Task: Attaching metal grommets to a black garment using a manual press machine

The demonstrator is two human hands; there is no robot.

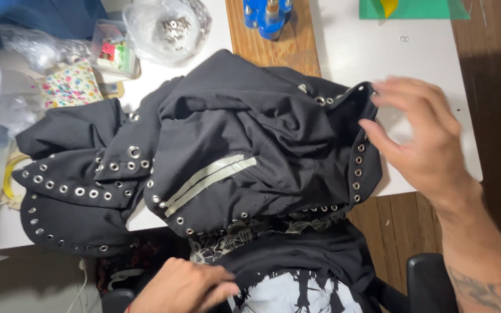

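Down low, closest of all, the left hand (184, 287) lies flat with loose fingers on the near edge of the black garment (233, 139), pressing it and not pinching it. Left of that hand, the garment's sleeve (68, 191) spreads out with rows of shiny metal rings (79, 191). Far past the sleeve sit a clear bag of rings (166, 26) and a flowery pouch (71, 86). Between the two hands, the garment is bunched up on the white worktop (378, 46), with two pale stripes (210, 177) across it. A blue tool (268, 16) stands beyond it. On the right, the right hand (421, 139) is open, its fingertips touching the ringed edge (358, 162) of the cloth. To smooth the cloth well, I think the low hand should hold firm while the right hand pulls the edge gently, so no rings snag.
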